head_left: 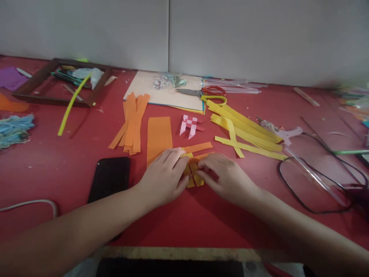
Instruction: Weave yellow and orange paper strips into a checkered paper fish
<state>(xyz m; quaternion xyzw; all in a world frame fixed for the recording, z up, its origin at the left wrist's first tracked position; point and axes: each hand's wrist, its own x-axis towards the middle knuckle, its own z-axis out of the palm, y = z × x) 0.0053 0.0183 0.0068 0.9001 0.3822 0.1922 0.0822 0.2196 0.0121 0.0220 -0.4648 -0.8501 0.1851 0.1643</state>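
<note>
Between my hands lies a small weave of orange and yellow paper strips (198,180), its yellow ends toward me and orange ends pointing to the back right. My left hand (163,175) presses on its left side, thumb and fingers closed on the paper. From the right, my right hand (229,175) pinches the strips at the other edge, and its fingertips partly cover them. Just behind sits a finished-looking pink and white woven paper piece (190,124). An orange paper sheet (159,136) lies partly under my left hand.
Orange strips (132,123) lie at the left, yellow strips (248,132) at the right. Scissors (201,92) rest on a pad of paper (141,90). A black phone (111,175) is by my left forearm. A wooden frame (25,94) and a black cable (291,200) flank the area.
</note>
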